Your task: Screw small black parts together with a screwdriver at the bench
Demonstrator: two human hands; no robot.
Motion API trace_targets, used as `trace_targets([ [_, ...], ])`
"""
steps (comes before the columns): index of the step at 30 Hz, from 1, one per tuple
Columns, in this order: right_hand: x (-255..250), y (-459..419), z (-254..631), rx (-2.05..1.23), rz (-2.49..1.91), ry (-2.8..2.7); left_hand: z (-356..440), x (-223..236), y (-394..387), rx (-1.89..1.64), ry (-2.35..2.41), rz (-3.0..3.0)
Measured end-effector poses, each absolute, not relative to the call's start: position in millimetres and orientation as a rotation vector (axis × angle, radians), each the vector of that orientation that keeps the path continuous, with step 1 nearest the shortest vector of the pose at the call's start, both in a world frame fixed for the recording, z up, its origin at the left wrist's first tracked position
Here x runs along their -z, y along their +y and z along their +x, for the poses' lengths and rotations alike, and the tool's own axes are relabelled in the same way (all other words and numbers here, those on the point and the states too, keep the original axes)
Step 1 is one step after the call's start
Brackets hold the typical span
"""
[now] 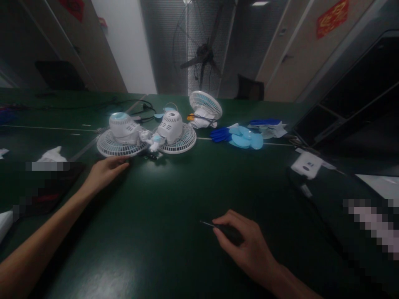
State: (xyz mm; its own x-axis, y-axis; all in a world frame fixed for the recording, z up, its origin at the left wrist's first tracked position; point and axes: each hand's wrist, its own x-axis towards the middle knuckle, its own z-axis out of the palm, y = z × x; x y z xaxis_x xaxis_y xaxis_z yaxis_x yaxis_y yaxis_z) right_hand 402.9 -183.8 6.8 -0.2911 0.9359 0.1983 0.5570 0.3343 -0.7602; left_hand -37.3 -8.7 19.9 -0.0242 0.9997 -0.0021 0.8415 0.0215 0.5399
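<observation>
A screwdriver (229, 233) with a dark handle and a thin metal shaft is held in my right hand (249, 243), its tip pointing left just above the table. My left hand (106, 172) reaches to the near rim of a white fan head (122, 139), which lies face down. Its fingers are stretched along the rim and the thumb stands apart; whether they press on the rim I cannot tell. Beside that fan lies a second white fan head (173, 126), also face down. Small white parts (154, 143) sit between the two.
Behind stands a third small fan (205, 109), tilted up. Light-blue fan blades (246, 138) and blue gloves (220, 134) lie right of the fans. A white box (307, 165) with a cable is farther right. Dark cables (124, 106) cross the green table's (162, 195) back left.
</observation>
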Motion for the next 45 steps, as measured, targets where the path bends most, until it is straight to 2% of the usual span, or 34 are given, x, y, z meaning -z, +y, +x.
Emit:
trace_targets([
  [8, -7, -183, 403, -0.794, -1.311, -1.957, -20, -19, -16, -0.559, 1.9, 2.089],
  [14, -5, -183, 404, -0.8, -1.307, -1.963, 36, -18, -40, -0.429, 1.352, 2.348],
  [22, -3, -184, 401, -0.716, -1.27, -1.997, 134, -5, -118, -0.461, 0.831, 2.245],
  [45, 0, -183, 395, -0.677, -1.179, -2.037, 137, -1, -128, -0.503, 0.737, 2.145],
])
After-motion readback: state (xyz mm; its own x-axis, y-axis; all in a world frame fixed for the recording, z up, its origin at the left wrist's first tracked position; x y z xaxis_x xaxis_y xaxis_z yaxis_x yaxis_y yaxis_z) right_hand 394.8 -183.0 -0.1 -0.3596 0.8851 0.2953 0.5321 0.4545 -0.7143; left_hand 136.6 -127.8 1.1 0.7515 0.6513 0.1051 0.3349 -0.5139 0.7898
